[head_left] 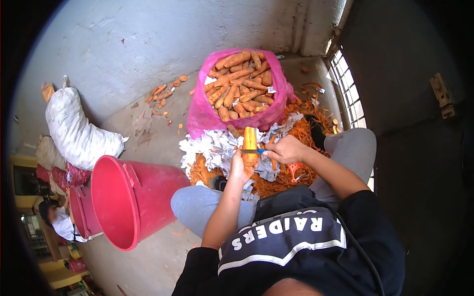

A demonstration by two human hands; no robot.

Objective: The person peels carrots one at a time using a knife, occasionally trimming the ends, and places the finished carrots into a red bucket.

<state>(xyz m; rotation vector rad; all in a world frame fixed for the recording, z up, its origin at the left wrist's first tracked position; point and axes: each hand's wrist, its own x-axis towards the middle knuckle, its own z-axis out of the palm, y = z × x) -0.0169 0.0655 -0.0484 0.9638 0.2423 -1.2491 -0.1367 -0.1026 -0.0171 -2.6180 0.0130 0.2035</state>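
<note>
Upright in front of me stands a partly pared carrot [250, 140], its yellow-orange side bare. My left hand [242, 167] is closed around its lower end. From the right, my right hand [285, 150] grips a small knife [262, 152] by its blue handle, the dark blade lying across the carrot. Beneath both hands are orange peelings [284, 185] and crumpled white paper [215, 145]. Just beyond them, a pink plastic bag [200, 111] stands open, full of unpeeled carrots [242, 84]. An orange plastic object [296, 170] lies on the peelings below my right wrist.
A large red bin [153, 197] lies tilted at my left, a second red bin [85, 212] behind it. A stuffed white sack [81, 128] leans against the wall. Carrot pieces [162, 93] are scattered on the floor. Another person [61, 222] is at far left. A dark door [414, 123] stands right.
</note>
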